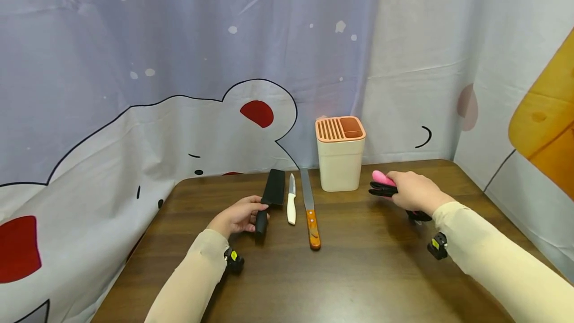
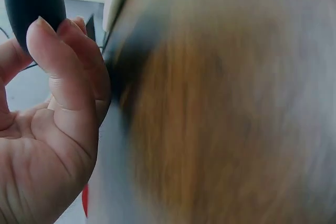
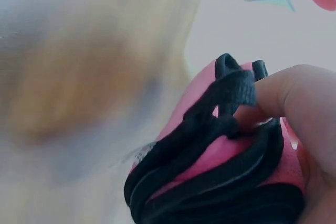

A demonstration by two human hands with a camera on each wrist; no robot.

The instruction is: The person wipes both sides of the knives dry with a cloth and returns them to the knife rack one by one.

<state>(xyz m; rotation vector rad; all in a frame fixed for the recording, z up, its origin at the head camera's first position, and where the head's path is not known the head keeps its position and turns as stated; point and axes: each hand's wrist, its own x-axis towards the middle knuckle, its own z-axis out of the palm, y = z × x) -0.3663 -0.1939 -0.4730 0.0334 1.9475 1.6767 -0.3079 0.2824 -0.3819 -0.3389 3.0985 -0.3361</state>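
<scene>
Black cleaver (image 1: 275, 187) lies left of the middle of the brown tabletop (image 1: 350, 273), its blade reaching up to the back edge in the head view; whether it touches the wood, I cannot tell. The left hand (image 1: 239, 216) has its fingers and thumb curled round the handle. Just right of the blade are 2 more knives, side by side with narrow gaps: a small white-handled knife (image 1: 291, 208) and a long wooden-handled knife (image 1: 312, 228), whose tip also meets the back edge. Beside that tip, a cream knife holder (image 1: 341, 168) with an orange slotted top stands upright near the patterned curtain (image 1: 202, 39). Farther right, near the table's right edge, the right hand (image 1: 417, 193) grips a pink item with black straps (image 3: 210, 156). Open wood runs between the long knife and the right hand, and from the handles forward. Writing on the curtain is cut off at the upper left, so only black strokes show; a pale speckled patch beside the straps is too blurred to read.
</scene>
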